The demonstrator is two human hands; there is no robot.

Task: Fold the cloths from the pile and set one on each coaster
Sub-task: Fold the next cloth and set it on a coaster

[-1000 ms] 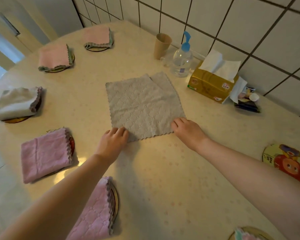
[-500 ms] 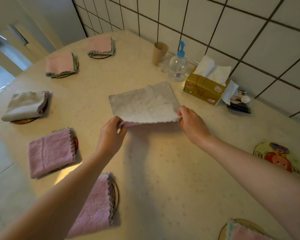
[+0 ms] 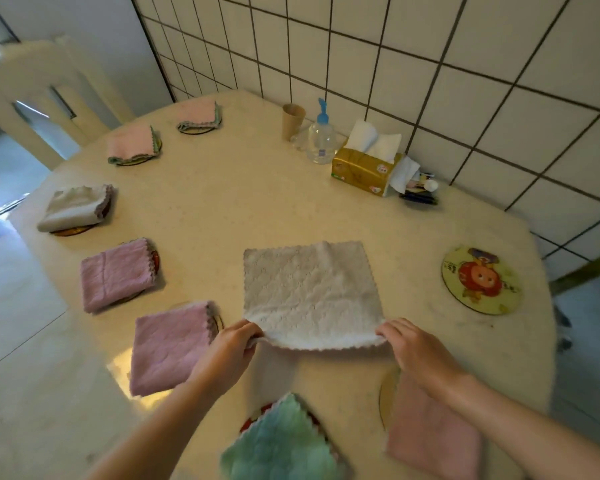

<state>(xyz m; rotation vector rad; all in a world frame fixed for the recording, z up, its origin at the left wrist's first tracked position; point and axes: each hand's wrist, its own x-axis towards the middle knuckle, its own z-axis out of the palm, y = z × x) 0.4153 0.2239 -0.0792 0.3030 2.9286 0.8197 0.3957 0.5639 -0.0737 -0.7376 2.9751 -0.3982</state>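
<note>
A pale grey cloth (image 3: pixel 309 292) lies in the middle of the table with its near edge lifted. My left hand (image 3: pixel 234 344) pinches the near left corner and my right hand (image 3: pixel 413 348) pinches the near right corner. Folded cloths sit on coasters around the rim: two pink ones at the back (image 3: pixel 132 145) (image 3: pixel 200 116), a grey one (image 3: pixel 73 207), two purple ones (image 3: pixel 116 273) (image 3: pixel 168 344), a green one (image 3: pixel 281 441) and a pink one (image 3: pixel 433 431) close to me. One round cartoon coaster (image 3: pixel 480 278) at the right is bare.
Along the tiled wall stand a brown cup (image 3: pixel 292 120), a clear pump bottle (image 3: pixel 321 140), a gold tissue box (image 3: pixel 364 168) and some small items (image 3: pixel 420 192). A pale chair (image 3: pixel 42 95) stands beyond the table's far left edge.
Both hands went from resting at the flat cloth's near corners to pinching and lifting that edge. The view has pulled back, and the green and pink cloths near me have come into sight.
</note>
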